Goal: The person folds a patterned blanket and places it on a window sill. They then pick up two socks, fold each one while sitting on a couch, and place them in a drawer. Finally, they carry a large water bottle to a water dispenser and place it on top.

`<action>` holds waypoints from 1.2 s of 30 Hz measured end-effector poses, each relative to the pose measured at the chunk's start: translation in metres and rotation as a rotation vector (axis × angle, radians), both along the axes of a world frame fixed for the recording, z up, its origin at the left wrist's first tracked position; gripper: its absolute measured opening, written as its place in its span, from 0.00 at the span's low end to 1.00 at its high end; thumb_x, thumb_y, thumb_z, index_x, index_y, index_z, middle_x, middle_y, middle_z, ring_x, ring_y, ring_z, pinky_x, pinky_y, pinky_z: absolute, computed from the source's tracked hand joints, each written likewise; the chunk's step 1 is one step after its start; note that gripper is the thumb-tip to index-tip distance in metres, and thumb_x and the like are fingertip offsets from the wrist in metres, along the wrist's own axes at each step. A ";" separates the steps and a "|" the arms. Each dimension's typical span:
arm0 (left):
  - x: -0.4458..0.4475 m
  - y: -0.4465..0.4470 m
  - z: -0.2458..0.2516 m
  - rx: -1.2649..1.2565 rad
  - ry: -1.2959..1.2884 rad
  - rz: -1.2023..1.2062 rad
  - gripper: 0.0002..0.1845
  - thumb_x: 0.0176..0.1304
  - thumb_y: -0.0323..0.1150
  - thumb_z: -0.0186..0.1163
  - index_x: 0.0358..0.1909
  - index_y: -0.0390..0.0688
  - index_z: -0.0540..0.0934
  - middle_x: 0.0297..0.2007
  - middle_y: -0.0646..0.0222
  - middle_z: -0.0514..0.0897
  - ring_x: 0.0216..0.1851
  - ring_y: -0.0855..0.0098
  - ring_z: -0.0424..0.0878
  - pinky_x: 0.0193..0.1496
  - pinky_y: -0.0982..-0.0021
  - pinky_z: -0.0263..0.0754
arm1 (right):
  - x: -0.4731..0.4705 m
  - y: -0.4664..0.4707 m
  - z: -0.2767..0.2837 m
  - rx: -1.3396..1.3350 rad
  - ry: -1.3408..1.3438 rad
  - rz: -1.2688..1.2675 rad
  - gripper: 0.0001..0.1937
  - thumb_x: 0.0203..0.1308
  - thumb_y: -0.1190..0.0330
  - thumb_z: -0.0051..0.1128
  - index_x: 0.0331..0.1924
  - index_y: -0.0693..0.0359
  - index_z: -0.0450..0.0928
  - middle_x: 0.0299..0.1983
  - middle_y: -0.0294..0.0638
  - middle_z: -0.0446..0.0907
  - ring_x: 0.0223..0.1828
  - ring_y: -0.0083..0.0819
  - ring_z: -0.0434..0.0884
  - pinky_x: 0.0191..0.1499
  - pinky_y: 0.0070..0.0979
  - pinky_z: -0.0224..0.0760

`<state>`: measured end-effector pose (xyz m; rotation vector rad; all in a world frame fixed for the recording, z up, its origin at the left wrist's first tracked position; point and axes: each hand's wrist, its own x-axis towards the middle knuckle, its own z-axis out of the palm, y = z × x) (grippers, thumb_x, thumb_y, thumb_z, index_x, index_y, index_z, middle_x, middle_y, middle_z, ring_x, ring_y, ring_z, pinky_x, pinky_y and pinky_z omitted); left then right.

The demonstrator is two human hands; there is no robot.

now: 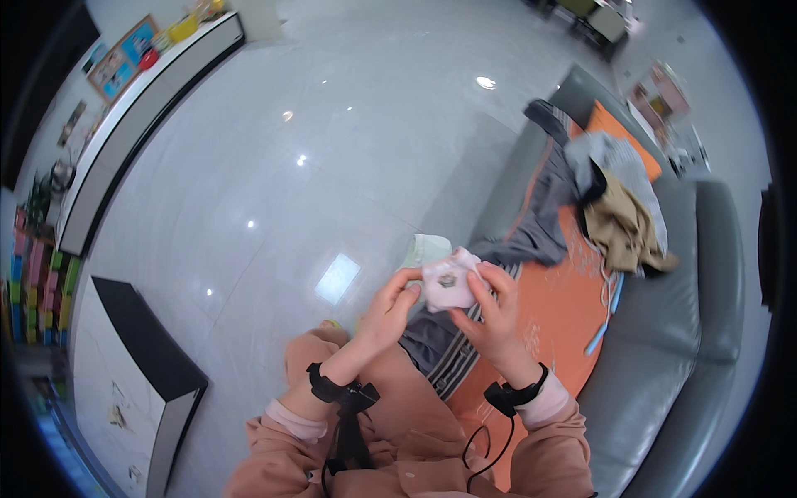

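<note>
A small, pale pink piece of folded fabric [447,287] with a dark printed motif is held up in front of me between both hands. My left hand [393,305] pinches its left edge with thumb and fingers. At its right side, my right hand [492,305] grips it, the thumb lying over the front. Just behind it shows a pale green cloth item [429,248], partly hidden by the pink fabric. Below my hands lies a dark grey garment with striped trim [436,348], near my bent leg.
I sit on a grey leather sofa [660,317] with an orange seat cover [548,311]. On it lie grey trousers [542,211], a tan garment [622,218] and an orange cushion [616,134]. A marble-patterned table [118,386] stands at left; a long low cabinet [155,93] lies beyond the tiled floor.
</note>
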<state>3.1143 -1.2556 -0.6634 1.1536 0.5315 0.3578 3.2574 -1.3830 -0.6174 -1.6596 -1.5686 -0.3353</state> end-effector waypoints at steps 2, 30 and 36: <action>-0.001 0.031 0.026 -0.439 -0.302 0.127 0.15 0.69 0.28 0.48 0.56 0.36 0.70 0.55 0.62 0.74 0.53 0.75 0.73 0.56 0.73 0.69 | -0.005 0.055 0.015 -0.096 -0.033 0.088 0.35 0.36 0.75 0.72 0.57 0.64 0.71 0.55 0.49 0.69 0.55 0.48 0.71 0.54 0.38 0.69; 0.053 0.308 0.491 0.974 -0.054 -0.051 0.20 0.47 0.28 0.71 0.43 0.41 0.77 0.46 0.60 0.76 0.45 0.59 0.77 0.45 0.65 0.74 | 0.088 0.298 0.447 0.015 0.574 0.484 0.17 0.54 0.73 0.64 0.47 0.62 0.73 0.47 0.43 0.78 0.44 0.34 0.78 0.44 0.29 0.74; 0.199 0.392 0.504 1.093 -0.120 -0.184 0.20 0.47 0.30 0.72 0.43 0.42 0.76 0.46 0.60 0.75 0.44 0.59 0.77 0.45 0.66 0.74 | 0.217 0.355 0.473 -0.240 -0.011 0.348 0.19 0.46 0.77 0.64 0.46 0.55 0.76 0.46 0.38 0.76 0.41 0.37 0.78 0.38 0.30 0.76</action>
